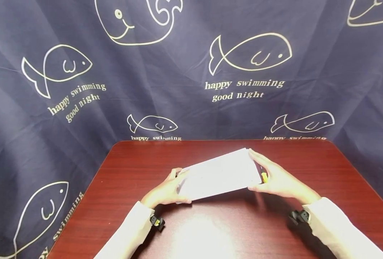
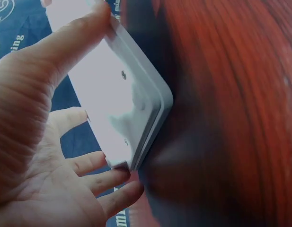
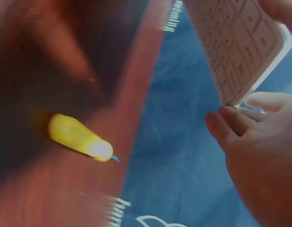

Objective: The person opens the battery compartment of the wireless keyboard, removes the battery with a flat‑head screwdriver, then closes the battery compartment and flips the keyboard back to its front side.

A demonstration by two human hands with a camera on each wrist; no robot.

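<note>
A white keyboard point(image 1: 224, 174) is held aslant above the table, its right end farther from me than its left. Its plain underside faces up in the head view, with small screw spots showing in the left wrist view. The keys point(image 3: 240, 52) show on the other face in the right wrist view. My left hand point(image 1: 169, 189) grips the left end, thumb across the underside and fingers at the edge. At the right end, my right hand point(image 1: 280, 180) holds the keyboard between thumb and fingers.
A yellow-handled tool, apparently a screwdriver point(image 1: 264, 177), lies on the reddish-brown table point(image 1: 139, 158) beyond the keyboard's right end, partly hidden by my right hand. A dark blue curtain point(image 1: 185, 72) with fish drawings hangs behind the table's far edge.
</note>
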